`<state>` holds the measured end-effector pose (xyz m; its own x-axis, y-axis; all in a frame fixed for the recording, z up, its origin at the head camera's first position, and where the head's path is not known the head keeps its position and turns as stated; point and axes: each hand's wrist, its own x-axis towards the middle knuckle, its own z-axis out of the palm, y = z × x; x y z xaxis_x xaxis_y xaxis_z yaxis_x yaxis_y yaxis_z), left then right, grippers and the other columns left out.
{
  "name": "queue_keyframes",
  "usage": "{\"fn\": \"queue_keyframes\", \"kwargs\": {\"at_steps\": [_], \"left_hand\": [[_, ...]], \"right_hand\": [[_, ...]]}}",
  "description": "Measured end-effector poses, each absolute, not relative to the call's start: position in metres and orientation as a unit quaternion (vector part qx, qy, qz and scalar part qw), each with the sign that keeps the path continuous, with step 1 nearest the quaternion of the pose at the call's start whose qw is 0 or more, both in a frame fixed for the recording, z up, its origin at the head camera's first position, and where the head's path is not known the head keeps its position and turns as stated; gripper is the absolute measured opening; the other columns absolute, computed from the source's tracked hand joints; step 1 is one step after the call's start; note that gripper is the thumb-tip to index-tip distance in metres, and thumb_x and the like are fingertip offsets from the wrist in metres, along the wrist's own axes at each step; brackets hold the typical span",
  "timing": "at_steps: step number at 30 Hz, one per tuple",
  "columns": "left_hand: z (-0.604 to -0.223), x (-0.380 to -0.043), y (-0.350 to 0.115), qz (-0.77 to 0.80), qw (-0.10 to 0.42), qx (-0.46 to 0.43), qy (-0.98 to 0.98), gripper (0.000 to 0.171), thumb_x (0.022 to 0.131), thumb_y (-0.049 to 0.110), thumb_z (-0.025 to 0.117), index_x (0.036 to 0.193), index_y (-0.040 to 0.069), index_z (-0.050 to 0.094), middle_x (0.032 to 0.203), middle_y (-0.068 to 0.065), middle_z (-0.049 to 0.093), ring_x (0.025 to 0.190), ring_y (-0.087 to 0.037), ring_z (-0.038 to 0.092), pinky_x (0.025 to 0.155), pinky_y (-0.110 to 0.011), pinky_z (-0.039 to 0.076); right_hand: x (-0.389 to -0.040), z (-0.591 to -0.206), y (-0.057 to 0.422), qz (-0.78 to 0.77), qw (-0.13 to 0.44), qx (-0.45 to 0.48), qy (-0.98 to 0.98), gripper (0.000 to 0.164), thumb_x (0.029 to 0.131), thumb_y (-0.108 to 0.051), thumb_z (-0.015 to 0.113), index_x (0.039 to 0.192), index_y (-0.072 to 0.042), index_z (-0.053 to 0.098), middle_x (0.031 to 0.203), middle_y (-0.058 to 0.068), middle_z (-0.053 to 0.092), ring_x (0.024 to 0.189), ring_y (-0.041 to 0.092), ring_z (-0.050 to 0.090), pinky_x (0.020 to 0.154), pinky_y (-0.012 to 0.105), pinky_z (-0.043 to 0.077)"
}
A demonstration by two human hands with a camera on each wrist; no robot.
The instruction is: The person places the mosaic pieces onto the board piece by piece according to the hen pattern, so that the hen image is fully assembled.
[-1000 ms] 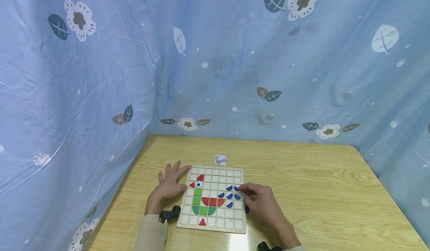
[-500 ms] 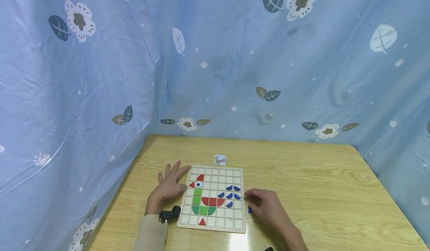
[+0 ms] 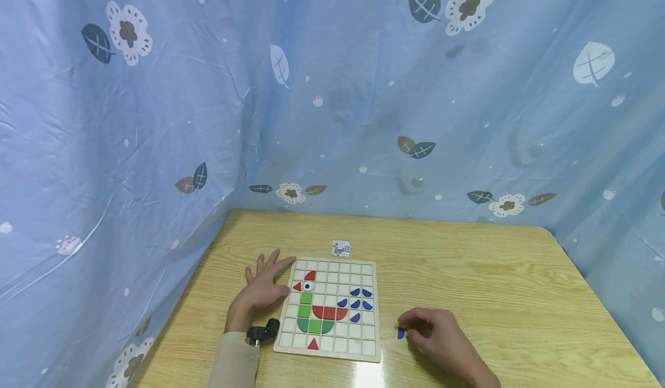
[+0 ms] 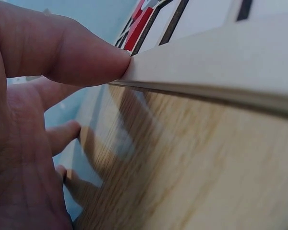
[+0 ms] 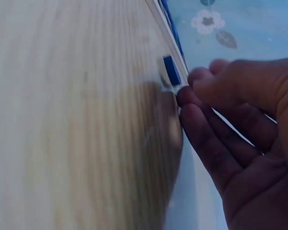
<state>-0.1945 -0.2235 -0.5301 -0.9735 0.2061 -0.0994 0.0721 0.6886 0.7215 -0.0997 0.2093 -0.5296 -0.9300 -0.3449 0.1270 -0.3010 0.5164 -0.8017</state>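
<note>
A square wooden grid board lies on the table, with red, green, blue and eye tiles in a bird-like pattern. My left hand rests along the board's left edge, fingers spread. In the left wrist view the thumb lies right at the board's rim. Off the board's right side, my right hand has its thumb and fingers curled together, with a small blue tile at the fingertips. In the right wrist view this blue tile sticks out past them, close over the table.
A small picture card showing a similar coloured pattern lies just beyond the board's far edge. The wooden table stretches to the right. A blue patterned curtain hangs behind it and on both sides.
My right hand has drawn away from the blue tiles on the board, to the right and toward me, and the small blue tile has moved with it. The left hand stays in place.
</note>
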Motion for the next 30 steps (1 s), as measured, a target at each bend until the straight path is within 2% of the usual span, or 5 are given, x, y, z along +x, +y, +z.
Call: {"fn": "queue_keyframes", "kwargs": {"at_steps": [4,9,17,23,30], "left_hand": [[-0.528,-0.194,-0.224,0.385,0.087,0.076,0.916,0.085,0.081,0.007,0.069,0.164,0.018,0.052,0.183,-0.025,0.01,0.166,-0.056,-0.015,0.121,-0.081,-0.022],[-0.529,-0.194,-0.225,0.381,0.089,0.075,0.917,0.085,0.082,0.007,0.069,0.165,0.019,0.052,0.183,-0.024,0.009,0.166,-0.055,-0.015,0.121,-0.081,-0.022],[-0.531,-0.194,-0.225,0.381,0.089,0.079,0.917,0.086,0.081,0.008,0.069,0.165,0.019,0.052,0.183,-0.024,0.01,0.166,-0.057,-0.015,0.12,-0.082,-0.022],[-0.531,-0.193,-0.223,0.383,0.089,0.077,0.916,0.087,0.08,0.007,0.07,0.164,0.019,0.052,0.183,-0.025,0.01,0.166,-0.057,-0.014,0.12,-0.082,-0.022],[-0.53,-0.194,-0.224,0.38,0.088,0.077,0.918,0.087,0.08,0.008,0.07,0.164,0.019,0.052,0.183,-0.025,0.01,0.166,-0.057,-0.014,0.12,-0.082,-0.022]], "right_hand": [[-0.094,-0.531,0.217,-0.456,0.016,-0.196,0.868,0.027,0.092,0.006,0.076,0.107,-0.015,0.082,0.105,-0.004,0.084,0.096,0.004,0.078,0.083,0.023,0.065],[-0.096,-0.532,0.211,-0.439,-0.012,-0.188,0.879,0.032,0.089,0.005,0.081,0.112,-0.017,0.083,0.112,-0.008,0.084,0.104,0.004,0.077,0.09,0.026,0.065],[-0.104,-0.531,0.199,-0.423,0.009,-0.223,0.878,0.034,0.088,0.0,0.083,0.116,-0.019,0.083,0.113,-0.009,0.083,0.106,0.006,0.077,0.098,0.029,0.062],[-0.097,-0.533,0.213,-0.424,0.032,-0.219,0.878,0.026,0.092,-0.007,0.083,0.112,-0.023,0.083,0.11,-0.014,0.083,0.102,0.001,0.076,0.095,0.025,0.062],[-0.082,-0.536,0.228,-0.476,0.049,-0.207,0.853,0.018,0.097,-0.007,0.08,0.114,-0.014,0.081,0.108,-0.002,0.084,0.097,0.003,0.077,0.085,0.022,0.064]]}}
